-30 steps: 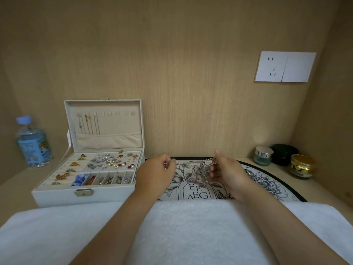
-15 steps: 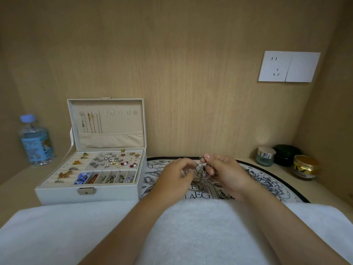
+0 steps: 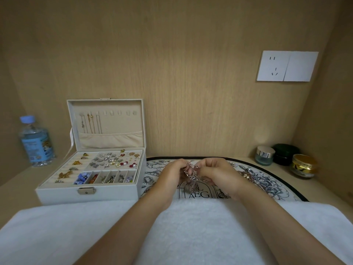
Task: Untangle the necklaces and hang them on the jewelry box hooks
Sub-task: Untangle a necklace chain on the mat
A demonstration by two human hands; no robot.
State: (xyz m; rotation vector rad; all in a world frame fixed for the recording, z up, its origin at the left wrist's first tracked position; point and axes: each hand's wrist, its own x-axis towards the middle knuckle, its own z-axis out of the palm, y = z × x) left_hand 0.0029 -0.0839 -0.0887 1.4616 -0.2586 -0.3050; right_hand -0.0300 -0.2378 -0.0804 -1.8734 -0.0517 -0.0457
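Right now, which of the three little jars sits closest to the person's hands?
The clear glass jar with the silver lid. It stands leftmost, nearest the right hand; the dark green jar and gold-lidded jar sit further right.

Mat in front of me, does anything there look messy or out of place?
Yes: a knotted clump hangs between the left hand and right hand, and loose chains lie on the mat right of that hand. Nothing looks spilled or broken.
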